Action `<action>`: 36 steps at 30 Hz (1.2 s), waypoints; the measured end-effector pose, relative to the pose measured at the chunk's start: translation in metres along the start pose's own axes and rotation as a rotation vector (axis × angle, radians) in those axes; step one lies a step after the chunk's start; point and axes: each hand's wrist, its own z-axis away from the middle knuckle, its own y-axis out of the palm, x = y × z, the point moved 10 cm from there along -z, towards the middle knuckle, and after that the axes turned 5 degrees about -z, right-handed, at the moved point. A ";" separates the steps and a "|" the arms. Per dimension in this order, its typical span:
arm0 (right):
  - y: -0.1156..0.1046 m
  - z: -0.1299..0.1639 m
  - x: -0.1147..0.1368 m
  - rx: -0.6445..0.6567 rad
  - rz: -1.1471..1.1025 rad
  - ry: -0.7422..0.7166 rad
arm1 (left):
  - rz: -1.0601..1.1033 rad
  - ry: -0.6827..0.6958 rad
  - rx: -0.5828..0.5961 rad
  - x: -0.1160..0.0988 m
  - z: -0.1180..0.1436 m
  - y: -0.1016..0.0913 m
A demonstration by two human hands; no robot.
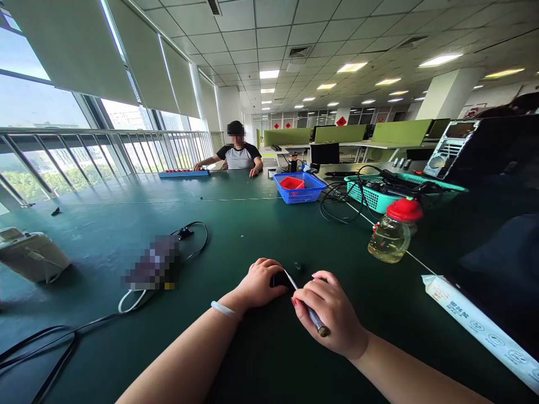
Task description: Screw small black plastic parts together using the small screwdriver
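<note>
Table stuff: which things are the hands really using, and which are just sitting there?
In use:
- small black part, held by the left hand
- thin tool, gripped by the right hand

Just lying about:
- bottle with red cap
- blue basket
- green basket
- black cables
- white paper sleeve

Small black part (278, 279) low on bench, near centre; mostly hidden, shape unclear; thin tool (309, 311), pale shaft, dark tip, slants from it toward 5 o'clock.
</note>
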 end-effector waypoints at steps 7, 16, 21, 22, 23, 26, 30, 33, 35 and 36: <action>0.001 0.000 -0.001 0.005 -0.001 0.008 | -0.008 0.006 -0.011 -0.001 0.000 -0.001; -0.002 -0.001 -0.001 -0.029 -0.006 0.005 | 0.004 -0.004 -0.008 0.000 0.001 -0.001; 0.007 0.000 -0.004 0.029 -0.016 0.023 | 0.007 -0.011 -0.004 -0.001 0.001 -0.002; 0.007 0.000 -0.005 0.030 -0.018 0.025 | 0.006 -0.011 -0.003 -0.001 0.001 -0.002; 0.006 0.000 -0.005 0.025 -0.020 0.023 | 0.004 -0.010 -0.001 -0.001 0.001 -0.002; 0.003 0.000 -0.003 -0.001 -0.016 0.012 | 0.000 -0.008 0.002 -0.001 0.001 -0.002; 0.004 0.000 -0.004 0.004 0.005 0.023 | 0.002 -0.007 0.003 -0.001 0.001 -0.002; 0.007 0.000 -0.007 0.024 0.004 0.039 | -0.001 -0.003 0.000 -0.002 0.001 -0.003; 0.008 0.000 -0.007 0.030 0.000 0.042 | -0.001 0.001 -0.002 -0.003 0.001 -0.003; 0.008 0.001 -0.007 0.033 -0.002 0.043 | 0.001 0.003 -0.001 -0.003 0.001 -0.003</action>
